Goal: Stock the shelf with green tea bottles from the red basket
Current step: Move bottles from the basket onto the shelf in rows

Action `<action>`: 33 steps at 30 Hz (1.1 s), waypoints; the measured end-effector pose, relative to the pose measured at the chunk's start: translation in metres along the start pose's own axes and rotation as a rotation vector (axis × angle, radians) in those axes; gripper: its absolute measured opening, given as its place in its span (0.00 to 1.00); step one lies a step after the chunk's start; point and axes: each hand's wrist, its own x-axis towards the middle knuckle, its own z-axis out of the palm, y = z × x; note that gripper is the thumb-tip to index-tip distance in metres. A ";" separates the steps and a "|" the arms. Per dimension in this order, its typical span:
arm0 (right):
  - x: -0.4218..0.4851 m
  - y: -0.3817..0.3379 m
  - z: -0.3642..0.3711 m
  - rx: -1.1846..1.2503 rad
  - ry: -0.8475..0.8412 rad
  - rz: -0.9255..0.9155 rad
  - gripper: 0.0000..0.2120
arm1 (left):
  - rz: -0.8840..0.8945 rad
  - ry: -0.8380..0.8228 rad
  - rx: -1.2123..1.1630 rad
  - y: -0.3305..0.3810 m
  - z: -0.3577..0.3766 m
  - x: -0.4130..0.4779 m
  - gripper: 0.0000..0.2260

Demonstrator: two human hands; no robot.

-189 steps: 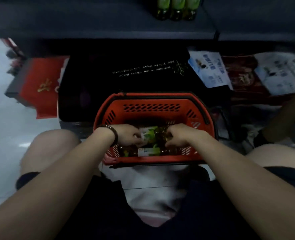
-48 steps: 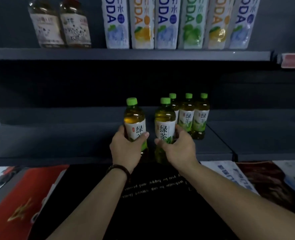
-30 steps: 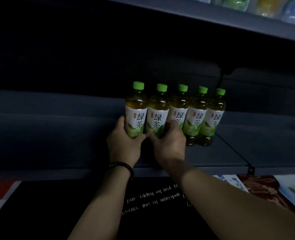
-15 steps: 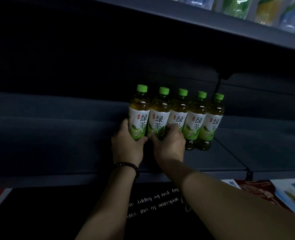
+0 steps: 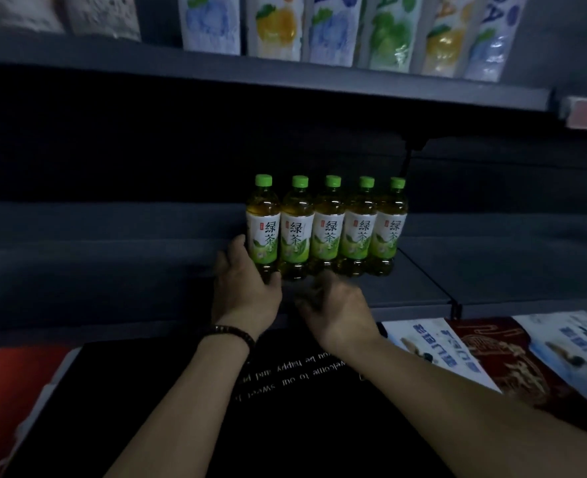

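Five green tea bottles [image 5: 326,225] stand in one tight row at mid-frame on the dark shelf [image 5: 112,270], labels facing me. My left hand [image 5: 247,288] cups the base of the leftmost bottle [image 5: 263,224], fingers curled round it; my right hand [image 5: 336,308] hangs just below the row, fingers loose and holding nothing (it is blurred, so contact is hard to judge). I read this as the placing step closing. Next I'd let go with the left and reach for the red basket, which is out of view.
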 end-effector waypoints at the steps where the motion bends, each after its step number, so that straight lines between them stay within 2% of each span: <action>1: -0.014 0.001 -0.009 -0.020 -0.057 -0.002 0.18 | 0.033 -0.056 0.052 0.004 -0.009 -0.013 0.34; 4: -0.056 0.003 -0.033 -0.104 -0.215 -0.019 0.17 | 0.152 -0.227 0.246 0.009 -0.032 -0.060 0.23; 7: -0.101 0.003 -0.053 -0.142 -0.291 -0.088 0.19 | 0.193 -0.418 0.439 0.011 -0.054 -0.112 0.17; 12: -0.170 0.001 -0.069 -0.219 -0.457 -0.174 0.25 | 0.111 -0.683 0.641 0.014 -0.092 -0.179 0.19; 14: -0.198 0.007 -0.069 -0.234 -0.493 -0.190 0.28 | 0.068 -0.737 0.716 0.013 -0.103 -0.209 0.20; 17: -0.234 0.022 -0.067 -0.224 -0.532 -0.200 0.29 | 0.092 -0.782 0.833 0.009 -0.104 -0.245 0.22; 21: -0.282 0.055 -0.041 -0.193 -0.597 -0.156 0.27 | 0.046 -0.938 0.821 -0.003 -0.085 -0.282 0.25; 25: -0.319 0.092 0.001 -0.229 -0.690 -0.040 0.25 | 0.052 -0.955 0.856 -0.030 -0.059 -0.308 0.25; 29: -0.338 0.113 0.034 -0.287 -0.831 0.023 0.20 | 0.045 -1.123 0.983 -0.053 -0.044 -0.325 0.21; 33: -0.360 0.151 0.051 -0.393 -0.915 0.091 0.23 | 0.056 -1.238 0.937 -0.064 -0.035 -0.331 0.19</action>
